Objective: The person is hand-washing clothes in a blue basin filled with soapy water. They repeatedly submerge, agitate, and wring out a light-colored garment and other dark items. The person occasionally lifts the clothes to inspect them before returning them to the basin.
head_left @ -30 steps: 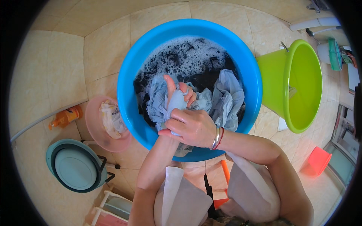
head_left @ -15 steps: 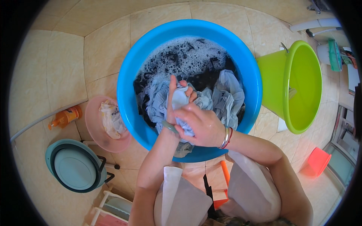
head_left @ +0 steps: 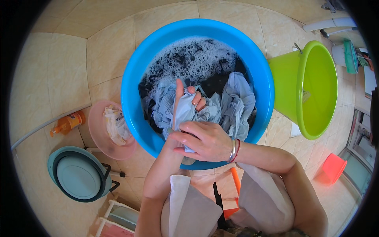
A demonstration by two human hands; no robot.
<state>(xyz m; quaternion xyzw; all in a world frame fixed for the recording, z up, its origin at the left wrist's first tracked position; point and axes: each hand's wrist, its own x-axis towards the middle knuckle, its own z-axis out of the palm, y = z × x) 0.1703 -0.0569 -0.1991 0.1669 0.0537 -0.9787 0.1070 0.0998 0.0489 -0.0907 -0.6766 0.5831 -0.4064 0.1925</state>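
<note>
A wet light blue garment (head_left: 183,110) lies bunched in a large blue tub (head_left: 136,51), over dark cloth (head_left: 213,85) in foamy water. My left hand (head_left: 199,100) grips the garment, its curled fingers round the cloth and one finger pointing up. At my left wrist, my right hand (head_left: 207,140) is closed on another part of the same cloth. The green bangle on the left wrist is mostly covered by the right hand. Silver and red bracelets (head_left: 233,151) circle my right wrist. More light blue cloth (head_left: 239,98) is heaped at the tub's right side.
A lime green bucket (head_left: 286,87) lies tipped beside the tub on the right. Left stand a pink basin (head_left: 96,132) with pale cloth, an orange bottle (head_left: 69,122) and a grey-green folding basin (head_left: 79,179). A coral container (head_left: 333,169) is at lower right.
My right hand has slid a little toward me along the left wrist, now over the bangle. More of the light blue cloth shows between the hands.
</note>
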